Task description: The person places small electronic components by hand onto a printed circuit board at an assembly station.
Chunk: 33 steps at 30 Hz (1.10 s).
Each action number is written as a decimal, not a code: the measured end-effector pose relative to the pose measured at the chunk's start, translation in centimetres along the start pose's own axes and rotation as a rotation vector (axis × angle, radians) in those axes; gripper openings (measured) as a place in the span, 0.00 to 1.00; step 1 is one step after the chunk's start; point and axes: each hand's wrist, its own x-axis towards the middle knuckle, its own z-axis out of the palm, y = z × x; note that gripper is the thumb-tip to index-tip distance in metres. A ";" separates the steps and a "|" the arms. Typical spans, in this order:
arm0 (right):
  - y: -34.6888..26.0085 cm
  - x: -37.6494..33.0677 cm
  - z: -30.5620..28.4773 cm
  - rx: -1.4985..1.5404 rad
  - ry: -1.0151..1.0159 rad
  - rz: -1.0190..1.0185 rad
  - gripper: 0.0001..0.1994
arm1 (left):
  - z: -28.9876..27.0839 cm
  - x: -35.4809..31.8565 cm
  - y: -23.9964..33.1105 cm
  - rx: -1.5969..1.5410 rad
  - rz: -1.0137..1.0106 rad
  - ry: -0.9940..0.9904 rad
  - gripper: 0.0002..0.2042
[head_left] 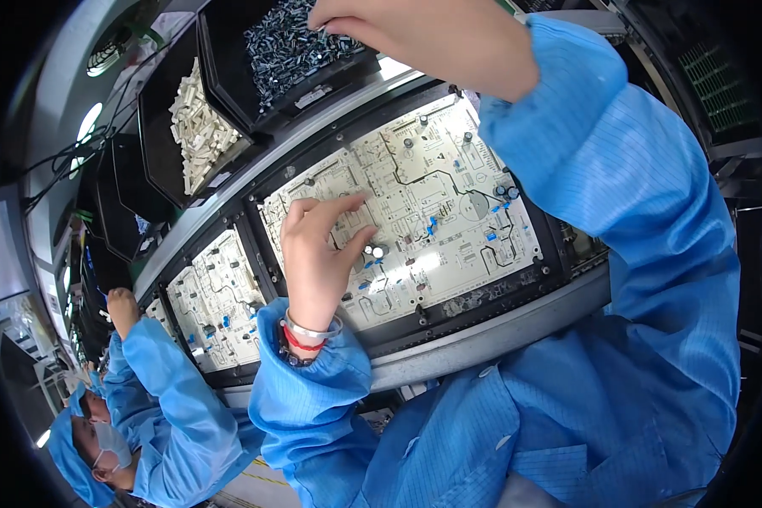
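Your left hand [317,254] pinches a small part onto the circuit board [449,195], while your right hand [423,38], fingers curled, picks in the bin of dark parts [292,42] above.

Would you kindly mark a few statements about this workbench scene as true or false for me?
1. The left hand rests on the circuit board. True.
2. The right hand is at the bin of white parts. False: it reaches into the bin of dark parts; the bin of white parts is untouched.
3. The sleeves are blue. True.
4. The left wrist is bare. False: it wears bracelets.
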 end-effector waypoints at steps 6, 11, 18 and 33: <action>-2.9 -2.7 -1.3 0.201 -0.140 0.139 0.07 | 0.1 0.3 0.0 0.220 0.157 -0.040 0.10; -6.7 -7.8 -0.7 0.451 -0.334 0.167 0.06 | -0.8 0.1 0.5 0.283 0.229 -0.055 0.07; -9.0 -13.8 1.2 0.459 -0.464 0.120 0.07 | -4.4 3.8 -1.7 -0.079 0.165 -0.189 0.06; -9.8 -13.7 1.5 0.259 -0.386 -0.054 0.11 | -8.0 10.1 -12.5 0.490 0.032 0.054 0.07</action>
